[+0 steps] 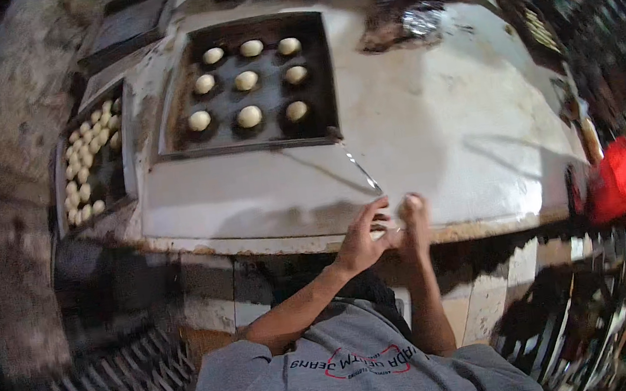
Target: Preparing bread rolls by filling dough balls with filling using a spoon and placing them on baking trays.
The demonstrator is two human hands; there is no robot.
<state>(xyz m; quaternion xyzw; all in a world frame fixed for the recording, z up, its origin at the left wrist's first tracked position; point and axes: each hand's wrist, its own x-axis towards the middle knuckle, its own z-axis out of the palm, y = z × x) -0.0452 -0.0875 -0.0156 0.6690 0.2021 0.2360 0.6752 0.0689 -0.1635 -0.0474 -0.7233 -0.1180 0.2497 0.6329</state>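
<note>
Sitting in the curl of the right hand (pixel 416 230), a pale lump that looks like dough (pixel 409 205) is just above the front edge of the table (pixel 436 118), near the middle of that edge. Blur hides how firmly the fingers close on it. Just beside it, the left hand (pixel 362 244) has its fingers bent and partly spread; whether it grips anything I cannot tell.

Between the hands and the nearest tray, a thin shiny metal strip (pixel 361 170) lies slantwise on the tabletop. Beyond it, toward the table's back left corner, the square dark baking tray (pixel 270 97) carries nine round dough balls (pixel 246 81) in three rows of three, well apart. At the table's left edge, a narrower tray (pixel 112 173) holds many smaller-looking dough balls (pixel 82 157), crowded mostly along its left side.

Another shallow tray (pixel 131 22) stands by the back left corner. Crumpled shiny plastic (pixel 420 20) lies near the back edge, right of the square tray, and a red bag (pixel 616 180) is at the front right corner.

Both forearms reach forward from a grey T-shirt (pixel 289 386), converging at the front edge.
</note>
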